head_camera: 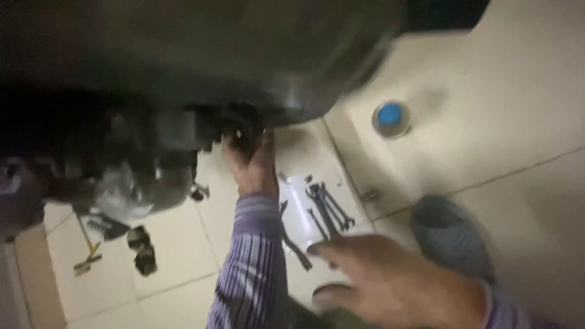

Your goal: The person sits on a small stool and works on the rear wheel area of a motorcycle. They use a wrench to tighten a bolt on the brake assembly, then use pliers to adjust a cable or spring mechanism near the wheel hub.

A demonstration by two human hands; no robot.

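Note:
My left hand, in a purple striped sleeve, reaches up under a large dark machine body. Its fingers curl around a small dark part on the machine's underside; blur hides the details. My right hand hovers low in the frame with its fingers spread and pointing left, holding nothing. It hangs just above and in front of several wrenches that lie on a white sheet on the tiled floor.
A round container with a blue lid stands on the floor at the right. A grey shoe is near the right hand. Dark loose parts and a yellow-handled tool lie at the left. A small bolt lies by the sheet.

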